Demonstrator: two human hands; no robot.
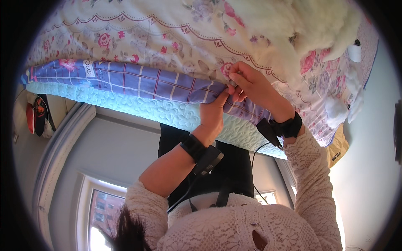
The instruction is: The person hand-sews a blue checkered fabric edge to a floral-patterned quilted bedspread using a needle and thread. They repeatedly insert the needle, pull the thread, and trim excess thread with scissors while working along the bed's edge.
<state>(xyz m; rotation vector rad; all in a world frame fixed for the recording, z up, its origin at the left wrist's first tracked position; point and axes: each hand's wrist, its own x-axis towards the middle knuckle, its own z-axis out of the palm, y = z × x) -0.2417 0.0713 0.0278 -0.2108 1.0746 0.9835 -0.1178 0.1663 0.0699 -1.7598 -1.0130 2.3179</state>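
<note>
A floral quilt cover lies spread before me, with a strip of purple plaid cloth along its near edge. My left hand holds that plaid strip from the near side, the thumb lying on top of it. Just beyond the thumb, my right hand is bent over the same edge, thumb and forefinger drawn together. Whatever may be between those fingertips is too small to make out. Under the strip shows a pale turquoise quilted bedspread stitched in a flower pattern.
Fluffy white stuffing is heaped at the far right, with smaller tufts nearer. A white spool-like object stands by the right edge. A brown paper bag with writing sits below it. Dark cables hang from the wrist devices.
</note>
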